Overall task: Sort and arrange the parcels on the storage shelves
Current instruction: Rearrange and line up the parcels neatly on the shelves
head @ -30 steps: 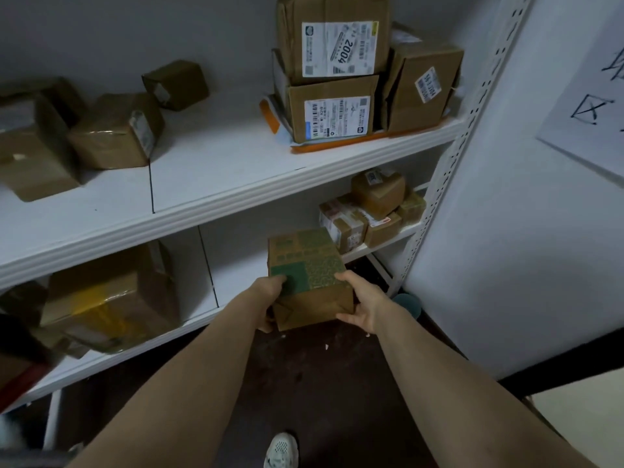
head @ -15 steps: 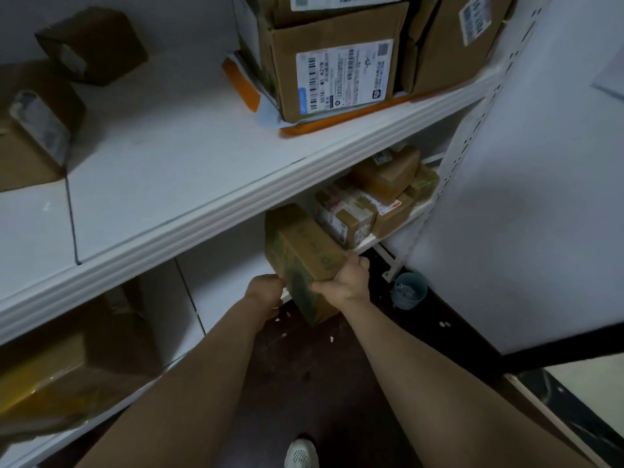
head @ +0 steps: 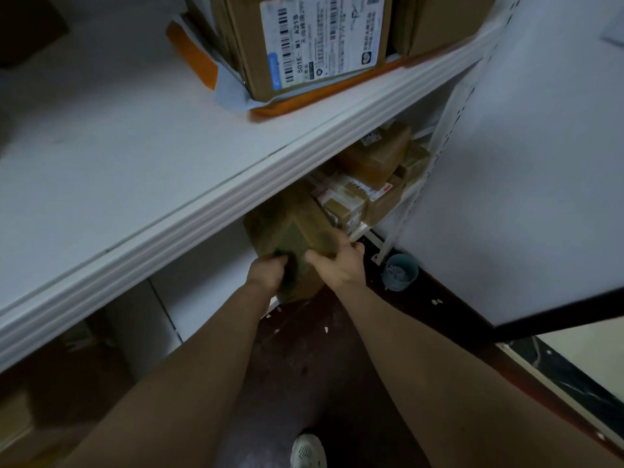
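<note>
Under the front lip [head: 236, 204] of the upper shelf [head: 118, 157], lower bay, right half: one green-printed parcel [head: 293, 231]. It is tilted, with its far end past the lip and over the lower shelf [head: 202, 285] and its near end out over the floor [head: 304, 349].

Hands: our left hand [head: 266, 273] grips the near left corner with curled fingers. Our right hand [head: 337, 263] grips the near right edge, fingers wrapped over the top. Both are closed on the parcel and hold nothing else.

Done, as far as we can see:
- A labelled carton [head: 314, 45] sits on an orange mailer [head: 192, 52] on the upper shelf, with a second carton [head: 439, 21] beside it.
- A cluster of small parcels [head: 358, 190] is stacked at the right end of the lower shelf, by the upright post [head: 422, 184].

Left: we judge this parcel not yet set down. It needs levelling and sliding in beside the cluster. The dim parcels at the lower left [head: 67, 383] are too dark for us to assess.

Room:
- Left of the parcel is bare white board, open for placing.
- Overhead, the lip sits close above the parcel's top edge, so clearance is low.
- To the right, the cluster is very near; we cannot tell whether it touches the parcel.
- The post and the wall [head: 540, 163] close off the right end.
- A small cup [head: 400, 271] stands on the floor by the foot of the post, well apart from our shoe [head: 308, 450].
</note>
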Demonstrator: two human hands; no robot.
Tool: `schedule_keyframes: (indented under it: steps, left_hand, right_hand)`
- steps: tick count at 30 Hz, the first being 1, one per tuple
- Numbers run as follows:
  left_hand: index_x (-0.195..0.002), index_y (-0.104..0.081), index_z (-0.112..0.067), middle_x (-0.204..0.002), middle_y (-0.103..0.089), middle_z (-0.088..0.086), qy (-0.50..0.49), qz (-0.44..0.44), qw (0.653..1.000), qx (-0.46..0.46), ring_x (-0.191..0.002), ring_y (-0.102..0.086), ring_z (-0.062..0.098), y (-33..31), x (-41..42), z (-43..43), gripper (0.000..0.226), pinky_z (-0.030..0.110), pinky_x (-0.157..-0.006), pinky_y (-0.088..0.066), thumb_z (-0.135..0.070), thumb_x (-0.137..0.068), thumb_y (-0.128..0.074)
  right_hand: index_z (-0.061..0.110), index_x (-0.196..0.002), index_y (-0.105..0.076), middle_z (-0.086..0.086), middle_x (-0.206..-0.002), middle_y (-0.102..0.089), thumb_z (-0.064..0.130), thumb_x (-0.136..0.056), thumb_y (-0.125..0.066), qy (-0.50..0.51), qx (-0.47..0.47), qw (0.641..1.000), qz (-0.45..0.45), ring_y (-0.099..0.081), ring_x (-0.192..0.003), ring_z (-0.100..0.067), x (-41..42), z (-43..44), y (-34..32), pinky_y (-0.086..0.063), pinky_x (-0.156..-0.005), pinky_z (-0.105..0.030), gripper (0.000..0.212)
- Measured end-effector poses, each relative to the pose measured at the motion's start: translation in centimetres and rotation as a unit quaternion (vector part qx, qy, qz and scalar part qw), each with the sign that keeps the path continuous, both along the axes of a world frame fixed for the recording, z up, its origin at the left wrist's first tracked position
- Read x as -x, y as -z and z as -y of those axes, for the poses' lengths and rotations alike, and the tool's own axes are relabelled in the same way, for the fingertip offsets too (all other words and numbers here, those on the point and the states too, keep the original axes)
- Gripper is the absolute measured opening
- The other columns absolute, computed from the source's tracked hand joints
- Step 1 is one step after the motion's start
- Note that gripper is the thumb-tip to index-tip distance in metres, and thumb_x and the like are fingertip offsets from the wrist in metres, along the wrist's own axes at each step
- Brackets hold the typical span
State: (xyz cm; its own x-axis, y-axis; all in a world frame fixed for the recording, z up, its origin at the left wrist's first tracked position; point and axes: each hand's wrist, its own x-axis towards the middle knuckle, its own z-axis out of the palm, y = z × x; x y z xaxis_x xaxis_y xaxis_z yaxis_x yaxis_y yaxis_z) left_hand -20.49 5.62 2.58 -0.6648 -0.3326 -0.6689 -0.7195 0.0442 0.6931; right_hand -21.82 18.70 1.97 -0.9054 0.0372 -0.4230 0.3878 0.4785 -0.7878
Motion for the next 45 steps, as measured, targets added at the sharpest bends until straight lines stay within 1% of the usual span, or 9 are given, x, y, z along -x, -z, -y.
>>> schedule_keyframes:
  steps: [3, 8, 11, 15, 21, 28, 31, 35, 45]
  left_hand:
    - [-0.139, -0.040, -0.001, -0.139, -0.047, 0.020, -0.082, 0.040, 0.995, 0.044, -0.123, -0.048, 0.035, 0.3, -0.4, 1.1, 0.061, 0.040, -0.105, -0.040, -0.039, -0.094, -0.053]
    - [-0.133, -0.049, -0.024, -0.132, -0.053, 0.013, -0.190, 0.078, 0.965, -0.165, -0.117, -0.050, 0.036, 0.2, -1.9, 3.1, 0.081, 0.061, -0.100, -0.033, -0.069, -0.066, -0.056]
    - [-0.124, -0.057, -0.024, -0.118, -0.062, 0.011, -0.218, 0.049, 0.951, -0.216, -0.107, -0.059, 0.035, 0.2, -1.9, 3.8, 0.089, 0.056, -0.091, -0.046, -0.065, -0.047, -0.077]
    - [-0.132, -0.046, -0.013, -0.121, -0.055, 0.007, -0.224, 0.010, 0.968, -0.110, -0.107, -0.055, 0.030, -0.7, -1.0, 2.8, 0.093, 0.050, -0.098, -0.046, -0.058, -0.058, -0.081]
    - [-0.130, -0.050, -0.008, -0.129, -0.056, 0.012, -0.211, -0.027, 0.972, -0.099, -0.115, -0.055, 0.031, 0.1, 0.0, 0.7, 0.053, 0.050, -0.097, -0.048, -0.037, -0.089, -0.064]
    - [-0.130, -0.049, 0.008, -0.128, -0.054, 0.025, -0.158, -0.040, 0.980, -0.114, -0.093, -0.061, 0.026, 0.3, 0.7, -1.6, 0.054, 0.032, -0.084, -0.054, -0.002, -0.082, -0.071]
    - [-0.122, -0.056, 0.003, -0.112, -0.063, 0.018, -0.104, -0.024, 0.988, -0.111, -0.089, -0.062, 0.026, 0.2, 0.7, -2.8, 0.041, 0.038, -0.085, -0.055, -0.011, -0.085, -0.070]
    - [-0.128, -0.056, -0.006, -0.121, -0.063, 0.013, -0.082, -0.025, 0.991, -0.103, -0.104, -0.063, 0.029, 0.8, 1.3, -3.1, 0.042, 0.037, -0.087, -0.055, -0.013, -0.088, -0.067]
    - [-0.132, -0.044, -0.030, -0.115, -0.061, -0.003, 0.035, -0.020, 0.991, -0.124, -0.095, -0.060, 0.016, -0.2, 2.9, -4.4, 0.047, 0.025, -0.068, -0.049, -0.004, -0.094, -0.054]
  right_hand:
    - [0.031, -0.135, -0.049, -0.004, -0.136, -0.043, 0.041, -0.082, -0.067, 0.061, 0.119, 0.990, 0.050, -0.049, -0.107, -0.020, 0.4, -0.2, -0.3, -0.044, -0.097, -0.033, 0.057]
    - [0.023, -0.143, -0.039, -0.006, -0.142, -0.043, 0.056, -0.086, -0.057, 0.174, 0.245, 0.923, 0.242, -0.047, -0.124, -0.031, 0.5, 0.0, 0.3, -0.051, -0.094, -0.047, 0.069]
    - [0.025, -0.147, -0.032, -0.012, -0.146, -0.038, 0.059, -0.092, -0.048, 0.177, 0.256, 0.909, 0.277, -0.047, -0.125, -0.036, -0.2, 0.8, 0.9, -0.055, -0.085, -0.046, 0.066]
    - [0.034, -0.150, -0.023, -0.009, -0.158, -0.010, 0.051, -0.098, -0.041, 0.046, 0.109, 0.986, 0.115, -0.028, -0.139, -0.036, -0.8, 0.5, 1.5, -0.035, -0.109, -0.046, 0.058]
    - [0.034, -0.149, -0.028, 0.000, -0.159, 0.004, 0.055, -0.073, -0.075, 0.031, 0.151, 0.986, 0.059, -0.017, -0.145, -0.028, -1.3, -1.9, 0.6, -0.029, -0.114, -0.041, 0.092]
    - [0.030, -0.147, -0.033, -0.005, -0.147, -0.029, 0.048, -0.078, -0.073, -0.014, 0.071, 0.996, -0.052, -0.038, -0.133, -0.024, -1.1, -3.0, 1.3, -0.038, -0.098, -0.029, 0.082]
    - [0.032, -0.148, -0.024, -0.007, -0.145, -0.024, 0.043, -0.067, -0.084, -0.092, -0.003, 0.994, -0.058, -0.037, -0.130, -0.026, -1.0, -2.3, 1.6, -0.042, -0.102, -0.038, 0.101]
    - [0.026, -0.145, -0.027, -0.010, -0.144, -0.027, 0.035, -0.078, -0.075, -0.100, -0.120, 0.981, -0.112, -0.033, -0.129, -0.029, -0.5, -1.3, 2.0, -0.042, -0.093, -0.038, 0.083]
    - [0.021, -0.146, -0.026, -0.015, -0.155, -0.009, 0.009, -0.088, -0.060, -0.074, -0.133, 0.983, -0.100, -0.034, -0.134, -0.034, 1.5, -1.1, 1.9, -0.042, -0.104, -0.039, 0.069]
